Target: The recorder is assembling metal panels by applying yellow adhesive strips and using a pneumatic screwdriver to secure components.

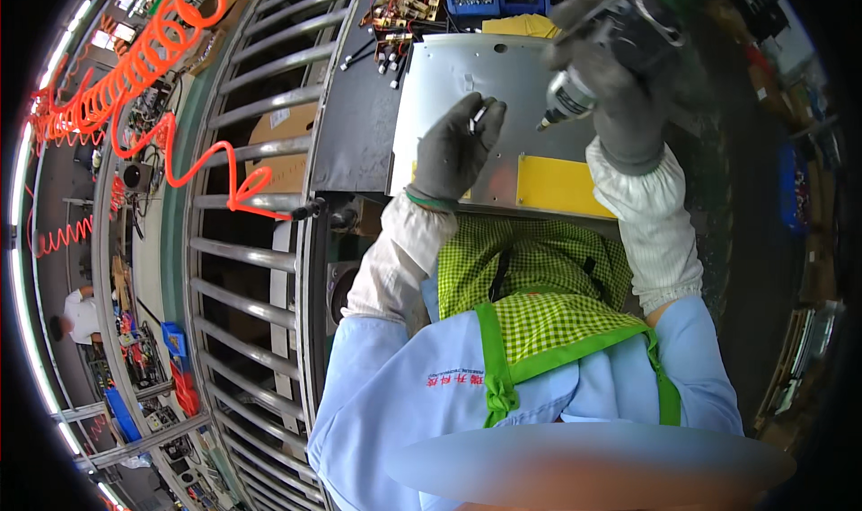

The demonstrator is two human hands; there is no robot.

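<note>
In the head view, my right hand (620, 107) is in the upper right of the frame, its grey glove wrapped around a power driver (572, 96). The fingers are bent about the tool's body, though blur keeps me from telling exactly how each one lies. The nose tips down and left over the metal panel (507, 71), apparently so that its tip faces the sheet; I see no contact between tip and metal.

My left hand (449, 152) sits at upper centre, over the panel's left part. Thumb and forefinger pinch a small pale piece (477, 118), the other fingers curling in. A fingertip hold probably suits something so slight, and leaves most of it exposed; I can't make out what it is.

The panel lies flat on the dark bench (352, 147), likely for steady support, with a yellow patch (558, 186) along its near edge. Loose cable connectors (393, 65) lie past its upper left corner, seemingly set aside to leave the sheet's face free. Blue bins (471, 4) stand at the top edge, probably for easy reach. At left, an orange coiled hose (99, 111) stretches down to the roller conveyor (247, 255), its coils presumably giving slack.
</note>
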